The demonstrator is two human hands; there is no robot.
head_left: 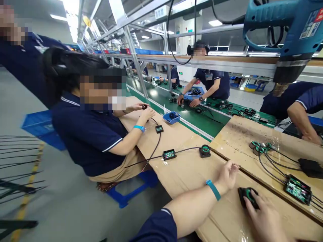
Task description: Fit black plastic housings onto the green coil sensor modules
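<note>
Cardboard-covered surface (181, 168), lower right of the frame: right hand (264, 218) fingers curl over a black-and-green round part (247, 196); left hand (227, 176) rests loosely open, empty, just left of it.

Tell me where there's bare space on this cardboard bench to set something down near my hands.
Bare cardboard lies between your left hand and the small circuit board with its round black part. Another bare strip runs near the bench edge, below your left forearm. It is crowded right of your right hand, which rests on a black part, where wires and a green board lie.
</note>
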